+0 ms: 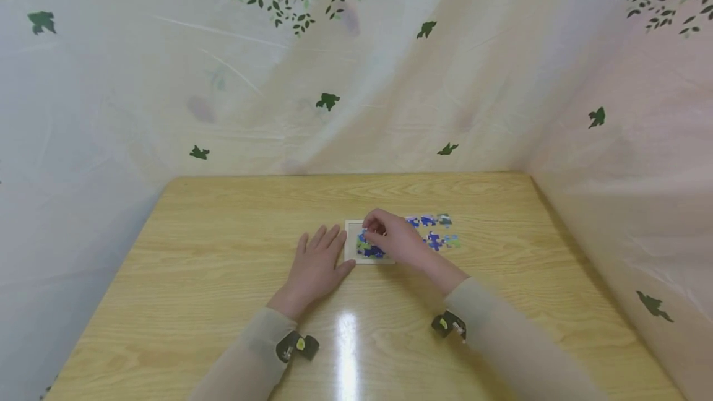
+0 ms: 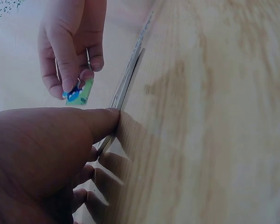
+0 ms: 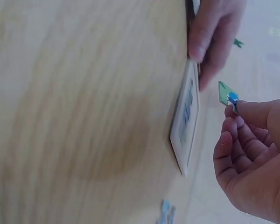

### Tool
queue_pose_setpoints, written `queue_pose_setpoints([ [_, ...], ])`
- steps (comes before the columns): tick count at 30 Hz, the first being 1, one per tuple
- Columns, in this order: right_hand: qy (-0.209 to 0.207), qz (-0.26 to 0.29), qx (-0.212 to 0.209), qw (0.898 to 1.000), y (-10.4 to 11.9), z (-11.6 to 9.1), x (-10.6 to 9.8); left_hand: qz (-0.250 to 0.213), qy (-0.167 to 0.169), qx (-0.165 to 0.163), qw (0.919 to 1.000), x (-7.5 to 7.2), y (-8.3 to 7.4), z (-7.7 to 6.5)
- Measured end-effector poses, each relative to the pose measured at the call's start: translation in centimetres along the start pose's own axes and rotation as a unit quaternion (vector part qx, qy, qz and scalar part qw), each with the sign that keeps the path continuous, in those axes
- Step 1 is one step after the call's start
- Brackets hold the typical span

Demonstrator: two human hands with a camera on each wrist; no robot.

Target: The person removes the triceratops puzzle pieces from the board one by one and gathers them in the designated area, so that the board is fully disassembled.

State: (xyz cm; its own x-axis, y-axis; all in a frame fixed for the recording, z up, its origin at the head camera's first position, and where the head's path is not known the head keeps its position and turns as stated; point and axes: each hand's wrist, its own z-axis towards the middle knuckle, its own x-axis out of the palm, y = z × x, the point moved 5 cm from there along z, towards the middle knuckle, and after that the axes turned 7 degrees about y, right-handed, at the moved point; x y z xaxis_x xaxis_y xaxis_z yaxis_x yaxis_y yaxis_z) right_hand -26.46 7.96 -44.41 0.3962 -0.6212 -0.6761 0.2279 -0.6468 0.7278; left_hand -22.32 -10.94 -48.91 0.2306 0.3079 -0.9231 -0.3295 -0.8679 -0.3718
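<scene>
A white-framed puzzle tray (image 1: 351, 258) lies on the table, with joined blue and green pieces in part of it. My left hand (image 1: 316, 268) rests flat at the tray's left side, fingers spread; in the left wrist view its thumb (image 2: 105, 123) touches the tray's edge. Above the tray, my right hand (image 1: 398, 240) pinches a green and blue jigsaw piece (image 3: 227, 94) between thumb and fingertips. The same jigsaw piece (image 2: 79, 95) shows in the left wrist view, held up off the tray. In the head view the right hand covers the tray's right part.
Several loose jigsaw pieces (image 1: 434, 240) lie on the table right of the tray, in two rough rows. The wooden table (image 1: 223, 221) meets a pale leaf-printed curtain (image 1: 250, 110) at the back, and more curtain hangs at both sides.
</scene>
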Motion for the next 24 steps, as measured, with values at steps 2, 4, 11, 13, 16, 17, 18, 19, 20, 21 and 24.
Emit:
queue_pose_setpoints([
  [2, -0.006, 0.004, 0.006, 1.000, -0.4, -0.2, -0.8, 0.004, 0.004, -0.004, 1.0000, -0.1, 0.0, -0.1],
  [4, -0.016, 0.000, 0.012, 1.000, -1.0, -0.6, -1.6, 0.004, 0.005, -0.006, 1.0000, -0.1, -0.1, -0.1],
  [11, -0.034, -0.017, 0.023, 0.999, -3.2, -2.4, -4.2, 0.005, 0.011, -0.006, 0.9999, -0.1, -0.1, -0.1],
  [13, -0.032, -0.024, 0.023, 0.999, -4.0, -2.9, -4.6, 0.004, 0.012, -0.005, 0.9999, -0.2, -0.2, -0.2],
  [16, -0.027, -0.031, 0.028, 0.999, -5.0, -3.6, -5.0, 0.001, 0.009, -0.002, 1.0000, -0.3, -0.2, -0.2],
  [17, -0.025, -0.034, 0.028, 0.999, -5.3, -3.8, -5.1, 0.001, 0.009, -0.003, 1.0000, -0.3, -0.2, -0.2],
  [18, -0.023, -0.036, 0.028, 0.999, -5.5, -4.0, -5.2, 0.000, 0.008, -0.002, 1.0000, -0.3, -0.2, -0.2],
  [19, -0.021, -0.040, 0.028, 0.999, -5.8, -4.2, -5.2, 0.001, 0.009, -0.003, 1.0000, -0.2, -0.2, -0.2],
  [20, -0.018, -0.043, 0.026, 0.999, -5.9, -4.4, -5.3, 0.001, 0.010, -0.004, 0.9999, -0.2, -0.2, -0.2],
  [21, -0.016, -0.047, 0.025, 0.998, -6.1, -4.6, -5.3, 0.001, 0.012, -0.004, 0.9999, -0.1, -0.1, -0.1],
  [24, -0.008, -0.056, 0.020, 0.998, -6.7, -5.0, -5.3, 0.004, 0.013, -0.006, 0.9999, 0.0, 0.0, -0.1],
])
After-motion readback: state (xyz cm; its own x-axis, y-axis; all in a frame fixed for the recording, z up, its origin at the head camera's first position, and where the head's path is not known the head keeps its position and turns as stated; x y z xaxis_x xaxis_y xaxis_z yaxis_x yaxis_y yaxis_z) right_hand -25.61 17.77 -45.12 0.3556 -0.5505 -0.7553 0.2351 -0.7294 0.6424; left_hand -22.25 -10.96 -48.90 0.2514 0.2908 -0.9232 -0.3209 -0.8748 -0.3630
